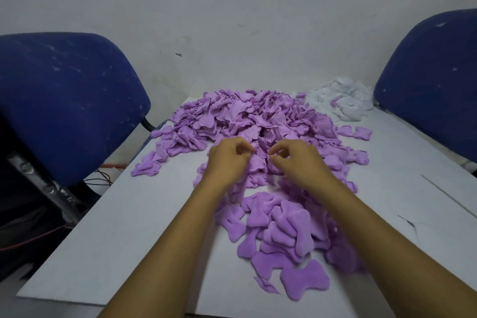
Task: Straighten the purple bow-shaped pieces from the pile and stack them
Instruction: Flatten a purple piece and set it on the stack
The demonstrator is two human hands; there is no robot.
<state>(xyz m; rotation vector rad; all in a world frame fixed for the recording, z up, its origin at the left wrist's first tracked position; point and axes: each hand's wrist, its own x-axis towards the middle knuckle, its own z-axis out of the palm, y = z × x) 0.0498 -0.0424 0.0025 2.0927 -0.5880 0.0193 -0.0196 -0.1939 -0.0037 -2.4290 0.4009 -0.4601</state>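
Now both my left hand (227, 156) and right hand (294, 160) fingers pinch one crumpled bow piece (259, 162) in the pile (245, 116); pull evenly outward to flatten.

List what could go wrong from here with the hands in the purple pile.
1. Both hands, left hand and right hand, pinch into the dense pile; several pieces may likely lift together.
2. The near stack looks loose and fanned; the forearms above could scatter it.
3. Pieces near the table edge could slide off.
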